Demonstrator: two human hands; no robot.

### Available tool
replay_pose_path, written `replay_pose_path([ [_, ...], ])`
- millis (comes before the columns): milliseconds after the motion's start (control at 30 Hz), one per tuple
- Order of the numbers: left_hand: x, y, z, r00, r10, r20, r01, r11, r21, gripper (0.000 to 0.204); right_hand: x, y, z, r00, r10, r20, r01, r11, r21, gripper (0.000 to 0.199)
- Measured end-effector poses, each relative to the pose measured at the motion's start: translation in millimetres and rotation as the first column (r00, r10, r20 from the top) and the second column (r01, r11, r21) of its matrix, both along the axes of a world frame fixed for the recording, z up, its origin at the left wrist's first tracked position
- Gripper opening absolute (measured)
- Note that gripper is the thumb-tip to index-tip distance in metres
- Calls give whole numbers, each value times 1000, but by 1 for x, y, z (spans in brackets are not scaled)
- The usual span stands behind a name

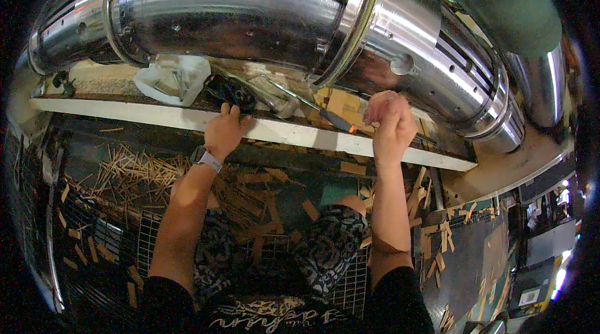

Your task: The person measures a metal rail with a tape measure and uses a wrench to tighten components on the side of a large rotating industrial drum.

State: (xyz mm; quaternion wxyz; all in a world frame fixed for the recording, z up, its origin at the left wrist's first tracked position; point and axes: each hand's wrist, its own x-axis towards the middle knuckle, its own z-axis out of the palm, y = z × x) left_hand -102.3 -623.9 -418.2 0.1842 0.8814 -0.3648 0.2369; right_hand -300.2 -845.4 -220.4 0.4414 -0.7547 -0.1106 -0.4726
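Note:
My left hand (227, 133), with a watch (206, 159) on its wrist, lies over the white rail (294, 133). Its fingers are stretched out, and the tips reach a dark, shiny object (232, 93) whose kind I cannot make out. Farther right, my right hand (392, 123) is raised above the rail with its fingers curled together; whatever may be inside them is hidden. Just left of it, a screwdriver (334, 120) with a black and orange handle leans across the rail. Beyond both hands runs a large steel cylinder (231, 15) with bolt holes and bands.
A cut white plastic container (173, 81) with metal pieces inside stands left of the dark object. Yellowish pieces (342, 106) lie under the cylinder. Cardboard scraps (134, 171) litter the area below the rail. A green covered roller (506, 3) hangs at upper right.

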Motion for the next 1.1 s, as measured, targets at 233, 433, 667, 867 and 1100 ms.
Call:
replay_pose_path([
  [233, -22, -7, 30, 977, 100, -189, -104, 994, -15, 37, -17, 1, 31, 839, 530, -122, -454, 806, 380, 24],
  [433, -2, -5, -2, 999, 25, -24, -25, 999, 30, 37, -17, -7, 24, 828, 555, -86, -508, 806, 304, 20],
  [667, 3, -6, -6, 998, 38, -44, -37, 999, 25, 36, -17, -5, 16, 900, 429, -70, -422, 902, 92, 21],
  [867, 2, -4, -6, 1000, -6, -4, 7, 997, 71, 36, -42, -35, 64, 919, 31, -393, -263, 792, -552, 22],
  [1100, -14, -2, 24, 988, 80, -134, -62, 989, 131, 34, -39, -37, 112, 947, -281, -158, -98, 215, -972, 30],
])
